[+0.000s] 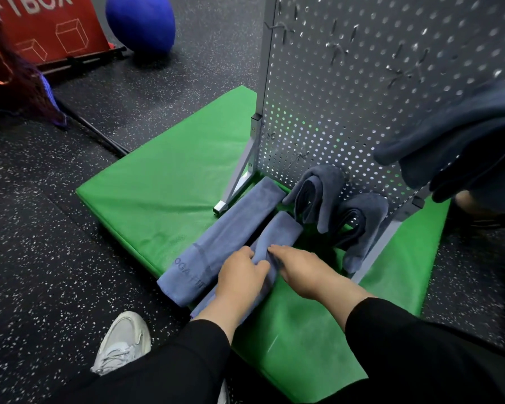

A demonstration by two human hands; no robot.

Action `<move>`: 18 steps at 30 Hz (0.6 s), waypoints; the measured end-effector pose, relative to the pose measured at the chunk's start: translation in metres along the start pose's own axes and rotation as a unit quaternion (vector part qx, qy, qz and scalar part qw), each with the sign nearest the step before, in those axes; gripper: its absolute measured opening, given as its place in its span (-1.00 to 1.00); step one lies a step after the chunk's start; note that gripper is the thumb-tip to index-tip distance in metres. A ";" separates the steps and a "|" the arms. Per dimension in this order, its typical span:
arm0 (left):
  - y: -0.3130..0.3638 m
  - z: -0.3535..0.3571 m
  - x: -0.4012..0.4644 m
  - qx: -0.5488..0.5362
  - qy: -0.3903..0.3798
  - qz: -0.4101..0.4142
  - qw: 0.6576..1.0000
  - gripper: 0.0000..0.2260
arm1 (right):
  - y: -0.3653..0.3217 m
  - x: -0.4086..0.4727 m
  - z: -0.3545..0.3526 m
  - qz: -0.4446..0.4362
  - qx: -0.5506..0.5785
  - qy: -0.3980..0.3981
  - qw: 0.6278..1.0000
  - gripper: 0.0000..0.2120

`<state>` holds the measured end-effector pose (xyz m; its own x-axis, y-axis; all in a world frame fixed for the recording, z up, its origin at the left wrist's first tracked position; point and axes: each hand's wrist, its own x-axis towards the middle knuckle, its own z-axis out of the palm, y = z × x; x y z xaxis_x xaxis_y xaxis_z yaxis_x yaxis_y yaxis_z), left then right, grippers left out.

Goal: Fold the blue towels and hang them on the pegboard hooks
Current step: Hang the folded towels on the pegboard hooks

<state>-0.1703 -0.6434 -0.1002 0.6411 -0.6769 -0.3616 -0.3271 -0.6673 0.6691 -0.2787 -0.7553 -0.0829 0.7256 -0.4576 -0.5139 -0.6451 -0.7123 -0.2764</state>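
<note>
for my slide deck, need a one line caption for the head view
Both hands fold a blue towel on the green mat beside the pegboard.

green mat (169, 182) on the speckled floor (56, 228), with two folded towels (225, 237) and the pegboard stand (239, 176) sitting on it

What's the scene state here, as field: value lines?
surface: green padded mat
in hand: narrow folded blue towel lying on mat
left hand: grips the towel's near part
right hand: fingers on the same towel
beside it: wider folded blue towel with lettering
hung: dark blue towels low on grey perforated pegboard
</note>
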 end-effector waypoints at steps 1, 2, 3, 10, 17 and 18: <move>0.004 -0.004 0.001 -0.024 -0.009 0.000 1.000 -0.80 | 0.001 -0.003 -0.006 -0.002 0.000 0.015 1.000 -0.46; 0.009 -0.009 0.002 -0.055 -0.019 -0.001 0.998 -0.82 | 0.002 -0.006 -0.011 -0.005 0.004 0.029 1.000 -0.45; 0.015 -0.015 0.002 -0.090 -0.031 -0.002 0.995 -0.83 | 0.005 -0.009 -0.016 -0.005 0.011 0.042 0.999 -0.41; 0.077 -0.080 -0.018 -0.340 -0.112 0.019 0.933 -0.89 | -0.001 -0.047 -0.058 0.001 0.047 0.205 0.978 -0.12; 0.108 -0.144 -0.041 -0.363 -0.136 0.055 0.920 -0.75 | -0.031 -0.086 -0.103 -0.092 0.146 0.419 0.892 -0.55; 0.111 -0.151 -0.041 -0.347 -0.117 0.067 0.928 -0.82 | -0.036 -0.093 -0.114 -0.087 0.168 0.408 0.893 -0.59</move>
<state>-0.1276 -0.6426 0.0868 0.4312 -0.8428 -0.3220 0.1851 -0.2666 0.9459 -0.2960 -0.7478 0.0672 0.6662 -0.6887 0.2861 -0.4411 -0.6732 -0.5934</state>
